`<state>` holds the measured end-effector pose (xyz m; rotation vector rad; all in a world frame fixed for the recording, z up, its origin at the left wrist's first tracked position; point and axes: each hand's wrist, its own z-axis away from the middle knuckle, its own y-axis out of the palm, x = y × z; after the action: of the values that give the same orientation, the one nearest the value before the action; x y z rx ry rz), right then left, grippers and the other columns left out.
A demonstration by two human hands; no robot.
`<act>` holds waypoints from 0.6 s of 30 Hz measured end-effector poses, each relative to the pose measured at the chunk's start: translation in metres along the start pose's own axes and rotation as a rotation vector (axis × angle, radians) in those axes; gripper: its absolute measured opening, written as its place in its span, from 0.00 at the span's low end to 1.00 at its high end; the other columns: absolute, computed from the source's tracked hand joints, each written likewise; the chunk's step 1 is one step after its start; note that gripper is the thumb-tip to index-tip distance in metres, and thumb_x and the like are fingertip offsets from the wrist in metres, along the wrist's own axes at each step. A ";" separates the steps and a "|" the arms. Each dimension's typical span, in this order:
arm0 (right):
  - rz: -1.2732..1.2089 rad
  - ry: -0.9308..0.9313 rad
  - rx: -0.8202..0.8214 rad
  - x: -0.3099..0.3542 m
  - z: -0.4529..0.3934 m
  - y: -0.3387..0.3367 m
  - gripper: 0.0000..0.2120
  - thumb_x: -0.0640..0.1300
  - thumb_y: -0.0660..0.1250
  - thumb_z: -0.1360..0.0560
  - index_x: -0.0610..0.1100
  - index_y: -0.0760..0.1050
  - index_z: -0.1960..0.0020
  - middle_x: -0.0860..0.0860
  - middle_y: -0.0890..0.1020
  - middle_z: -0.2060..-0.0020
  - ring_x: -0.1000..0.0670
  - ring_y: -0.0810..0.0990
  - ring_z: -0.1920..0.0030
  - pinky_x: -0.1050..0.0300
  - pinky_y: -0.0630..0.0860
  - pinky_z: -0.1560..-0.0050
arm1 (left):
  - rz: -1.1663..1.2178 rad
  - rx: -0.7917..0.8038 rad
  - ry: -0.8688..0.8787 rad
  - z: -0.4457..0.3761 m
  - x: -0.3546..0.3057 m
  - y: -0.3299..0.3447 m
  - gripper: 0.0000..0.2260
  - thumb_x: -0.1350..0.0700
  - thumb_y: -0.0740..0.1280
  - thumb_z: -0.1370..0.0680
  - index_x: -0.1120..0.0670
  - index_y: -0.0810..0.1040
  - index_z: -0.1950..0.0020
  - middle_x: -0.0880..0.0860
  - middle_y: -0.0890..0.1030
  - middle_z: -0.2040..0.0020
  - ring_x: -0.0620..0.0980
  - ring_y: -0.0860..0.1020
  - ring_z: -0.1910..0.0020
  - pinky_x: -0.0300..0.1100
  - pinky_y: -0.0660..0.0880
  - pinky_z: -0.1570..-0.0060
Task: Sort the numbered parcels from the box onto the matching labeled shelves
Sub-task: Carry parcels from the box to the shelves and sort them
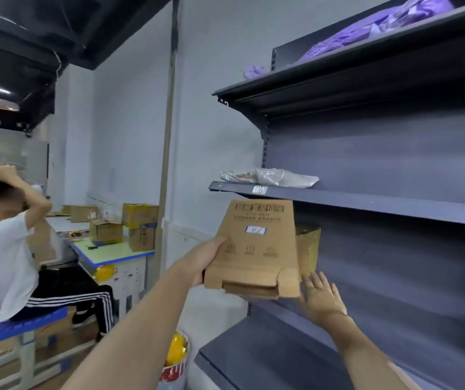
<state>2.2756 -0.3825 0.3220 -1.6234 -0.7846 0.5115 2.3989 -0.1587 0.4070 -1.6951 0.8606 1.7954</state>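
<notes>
My left hand [203, 260] grips the left edge of a flat brown cardboard parcel [256, 249] with a small white handwritten number label [255, 230]. The parcel is held up at the left end of the dark shelf unit, just under the shelf [366, 202] whose front edge bears a white tag [260, 189]. My right hand [321, 298] is spread, fingers straight, beside the parcel's lower right corner. A tape-wrapped brown parcel [308, 249] sits behind it on the shelf below. A clear plastic bag parcel [270, 177] lies on the tagged shelf.
Purple bag parcels [380, 26] lie on the top shelf. A lower shelf [254, 356] juts out beneath my arms. At left a seated person [9, 249] is at a desk [113, 251] stacked with cardboard boxes. A bucket with something yellow [176, 358] stands on the floor.
</notes>
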 end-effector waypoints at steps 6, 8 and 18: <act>-0.053 0.039 -0.044 0.006 -0.051 -0.016 0.28 0.54 0.44 0.17 0.44 0.43 0.22 0.47 0.44 0.22 0.47 0.39 0.23 0.51 0.41 0.25 | -0.142 0.075 -0.014 -0.044 -0.071 -0.027 0.14 0.47 0.60 0.20 0.56 0.79 0.53 0.53 0.84 0.64 0.48 0.81 0.70 0.38 0.77 0.64; -0.054 0.044 -0.070 0.005 -0.063 -0.016 0.27 0.54 0.44 0.17 0.44 0.44 0.22 0.48 0.44 0.22 0.48 0.39 0.23 0.51 0.41 0.25 | -0.141 0.142 -0.033 -0.053 -0.087 -0.046 0.15 0.46 0.62 0.21 0.57 0.80 0.51 0.54 0.84 0.58 0.51 0.81 0.62 0.43 0.76 0.50; -0.027 0.213 -0.053 -0.008 -0.080 -0.015 0.27 0.54 0.44 0.17 0.45 0.44 0.22 0.48 0.45 0.22 0.47 0.40 0.23 0.50 0.43 0.24 | -0.242 0.263 0.042 -0.107 -0.156 -0.026 0.14 0.45 0.59 0.20 0.53 0.78 0.52 0.51 0.81 0.63 0.49 0.80 0.68 0.43 0.77 0.63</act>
<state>2.3238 -0.4418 0.3524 -1.6819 -0.6642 0.2952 2.5021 -0.2130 0.5578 -1.5953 0.8293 1.4257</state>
